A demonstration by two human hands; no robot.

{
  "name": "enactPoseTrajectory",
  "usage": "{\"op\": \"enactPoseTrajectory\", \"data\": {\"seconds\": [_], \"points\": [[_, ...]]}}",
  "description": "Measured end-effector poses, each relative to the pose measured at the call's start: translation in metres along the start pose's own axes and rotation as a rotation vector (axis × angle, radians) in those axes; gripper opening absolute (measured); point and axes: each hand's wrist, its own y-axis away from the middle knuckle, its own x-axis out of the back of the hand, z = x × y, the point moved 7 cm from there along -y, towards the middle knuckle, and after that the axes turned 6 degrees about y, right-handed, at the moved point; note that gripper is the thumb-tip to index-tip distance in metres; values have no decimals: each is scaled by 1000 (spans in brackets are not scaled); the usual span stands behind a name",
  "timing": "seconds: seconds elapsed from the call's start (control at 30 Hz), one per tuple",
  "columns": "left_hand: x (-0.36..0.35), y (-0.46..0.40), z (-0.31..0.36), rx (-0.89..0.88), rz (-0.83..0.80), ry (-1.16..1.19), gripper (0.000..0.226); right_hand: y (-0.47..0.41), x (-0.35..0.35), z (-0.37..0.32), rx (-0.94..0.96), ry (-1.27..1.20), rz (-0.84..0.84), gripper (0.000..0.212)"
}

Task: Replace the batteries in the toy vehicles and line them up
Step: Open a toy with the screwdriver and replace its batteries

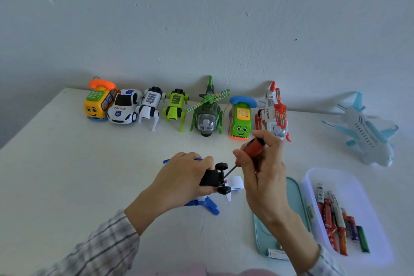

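White laminate covers the bench where a battery swap is well under way: seven toys stand side by side along the wall, from the yellow telephone bus at the far left, through the police car, the white robot dog, the green robot dog, the green helicopter and the green telephone car, to the red-and-white helicopter. Whether each already carries fresh cells cannot be told from here. Well apart on the right lies the pale blue airliner, outside the row and, by the look of it, yet to be serviced or placed. Nearer the person, a clear tub holds loose batteries, and its teal lid lies just beside it with one more battery on it. At centre, the blue-and-white toy plane is turned belly-up on the bench, wheels in the air; the left hand grips its black underside to steady it, while the right hand is curled round the red-handled screwdriver, its tip set at the undercarriage. Judging by this, the job stands at the battery-cover screw of this plane; it and the airliner remain to join the line.
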Motion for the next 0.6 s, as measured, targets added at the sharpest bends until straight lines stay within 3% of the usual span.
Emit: {"op": "enactPoseTrajectory", "data": {"seconds": [0.4, 0.6], "points": [[-1, -2, -1, 13, -13, -4, 43, -6, -5, 0, -5, 22, -69, 29], [4, 1, 5, -1, 6, -25, 42, -9, -8, 2, -15, -45, -89, 39]]}}
